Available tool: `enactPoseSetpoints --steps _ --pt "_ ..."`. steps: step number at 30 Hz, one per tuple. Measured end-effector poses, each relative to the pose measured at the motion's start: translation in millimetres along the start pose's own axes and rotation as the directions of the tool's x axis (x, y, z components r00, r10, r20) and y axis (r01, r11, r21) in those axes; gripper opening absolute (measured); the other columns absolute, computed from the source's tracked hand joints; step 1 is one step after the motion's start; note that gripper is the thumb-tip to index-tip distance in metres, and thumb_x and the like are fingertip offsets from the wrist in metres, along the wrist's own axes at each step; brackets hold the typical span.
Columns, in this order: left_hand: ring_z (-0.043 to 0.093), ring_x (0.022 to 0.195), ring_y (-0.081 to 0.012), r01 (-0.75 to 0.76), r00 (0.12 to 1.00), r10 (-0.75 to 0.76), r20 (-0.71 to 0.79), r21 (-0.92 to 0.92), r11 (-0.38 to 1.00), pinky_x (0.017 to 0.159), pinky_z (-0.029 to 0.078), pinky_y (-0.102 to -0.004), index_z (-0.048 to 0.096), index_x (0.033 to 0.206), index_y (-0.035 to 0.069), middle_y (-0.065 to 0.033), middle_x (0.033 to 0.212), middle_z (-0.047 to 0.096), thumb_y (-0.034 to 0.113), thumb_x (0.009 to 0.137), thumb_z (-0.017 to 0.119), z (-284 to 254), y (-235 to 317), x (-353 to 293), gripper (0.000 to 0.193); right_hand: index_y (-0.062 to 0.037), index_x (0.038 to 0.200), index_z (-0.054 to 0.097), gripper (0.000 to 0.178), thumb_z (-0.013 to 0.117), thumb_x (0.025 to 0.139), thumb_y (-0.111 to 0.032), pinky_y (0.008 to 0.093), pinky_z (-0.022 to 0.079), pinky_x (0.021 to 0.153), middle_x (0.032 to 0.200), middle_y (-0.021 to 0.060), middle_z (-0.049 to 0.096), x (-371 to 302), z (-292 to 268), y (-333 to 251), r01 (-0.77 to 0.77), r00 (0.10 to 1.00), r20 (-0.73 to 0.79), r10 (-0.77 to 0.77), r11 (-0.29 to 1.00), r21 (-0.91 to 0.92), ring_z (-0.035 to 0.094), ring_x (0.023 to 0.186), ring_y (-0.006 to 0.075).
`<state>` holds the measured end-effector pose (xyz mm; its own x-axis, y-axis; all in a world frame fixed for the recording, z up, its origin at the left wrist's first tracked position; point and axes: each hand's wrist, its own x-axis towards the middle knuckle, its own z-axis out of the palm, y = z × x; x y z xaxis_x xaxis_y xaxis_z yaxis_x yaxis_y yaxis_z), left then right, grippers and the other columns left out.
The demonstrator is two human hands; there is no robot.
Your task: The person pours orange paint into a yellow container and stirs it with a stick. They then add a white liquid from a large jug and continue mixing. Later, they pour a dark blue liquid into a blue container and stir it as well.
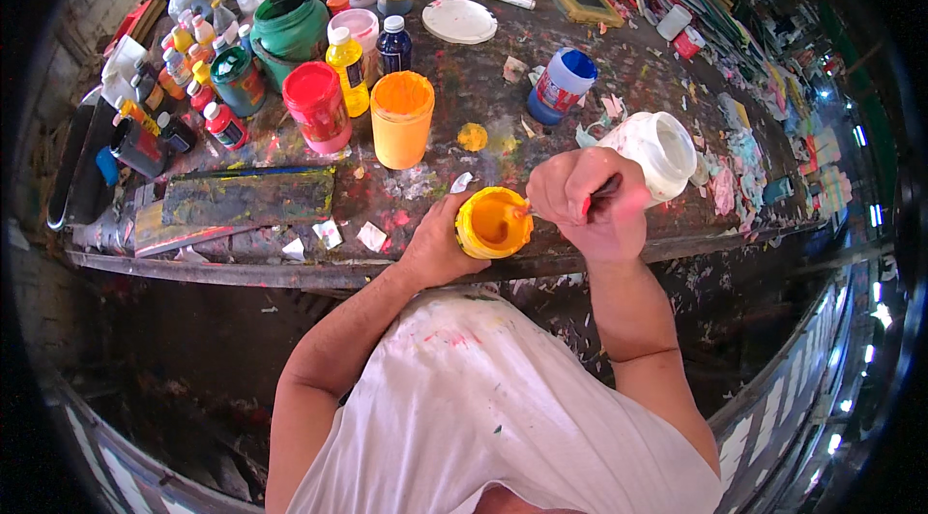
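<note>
White, paint-spotted cloth shirt [464, 388] lies below the fingers, the left hand [440, 245] curled round a yellow, round tub [468, 224], seemingly to steady it, the right hand [590, 200] pinching a thin, orange-smeared implement [520, 211] that points left from its fingertips.

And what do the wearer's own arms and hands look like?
Left hand and right hand ungloved; forearms bare, no watch or cables visible. Reddish, paint-like smears on the right hand. White shirt with pink-red streaks and dark specks.
</note>
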<state>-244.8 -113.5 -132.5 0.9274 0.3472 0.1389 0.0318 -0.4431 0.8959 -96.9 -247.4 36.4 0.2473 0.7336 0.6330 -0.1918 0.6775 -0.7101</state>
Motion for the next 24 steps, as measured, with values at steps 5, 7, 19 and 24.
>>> enactPoseSetpoints --steps 5,7,19,24 --pt "0.059 0.142 -0.0450 0.041 0.999 -0.042 0.027 0.013 0.999 0.120 0.051 -0.0532 0.050 0.158 0.009 -0.0205 0.147 0.063 0.020 0.068 0.105 -1.7 3.8 0.4 0.107 -0.0045 0.097 0.060 0.053 0.061 0.117 -0.054 0.0342 0.035 0.059 0.075 0.0018 0.050 -4.6 -2.6 18.7 -0.006 0.999 -0.037 -0.006 0.946 -0.324 0.042 0.062 0.0135" --pt "0.059 0.142 -0.0451 0.035 0.999 -0.035 0.029 0.017 0.999 0.121 0.051 -0.0533 0.049 0.159 0.009 -0.0208 0.148 0.063 0.021 0.068 0.105 -1.9 3.8 -0.4 0.107 -0.0043 0.098 0.060 0.051 0.059 0.118 -0.052 0.0342 0.035 0.059 0.076 0.0018 0.050 -10.6 -7.5 25.5 -0.134 0.982 -0.178 0.066 0.903 -0.407 0.042 0.062 0.0129" --pt "0.060 0.142 -0.0447 -0.042 0.999 0.042 0.001 -0.020 0.999 0.122 0.050 -0.0529 0.049 0.157 0.009 -0.0208 0.148 0.063 0.020 0.067 0.106 -0.7 -4.4 0.0 0.107 -0.0107 0.095 0.058 0.041 0.060 0.120 -0.044 0.0338 0.042 0.072 0.083 -0.0007 0.046 7.2 -32.6 -75.1 0.154 0.604 -0.791 -0.096 0.988 -0.002 0.043 0.075 0.0148" --pt "0.061 0.140 -0.0440 -0.049 0.999 0.049 -0.005 -0.007 0.999 0.121 0.050 -0.0527 0.050 0.157 0.010 -0.0202 0.146 0.064 0.019 0.067 0.107 -0.2 -3.9 -0.3 0.107 -0.0068 0.097 0.060 0.039 0.060 0.120 -0.038 0.0343 0.042 0.074 0.084 0.0021 0.045 7.2 -30.4 -117.7 0.187 0.685 -0.716 -0.132 0.982 -0.002 0.044 0.078 0.0165"
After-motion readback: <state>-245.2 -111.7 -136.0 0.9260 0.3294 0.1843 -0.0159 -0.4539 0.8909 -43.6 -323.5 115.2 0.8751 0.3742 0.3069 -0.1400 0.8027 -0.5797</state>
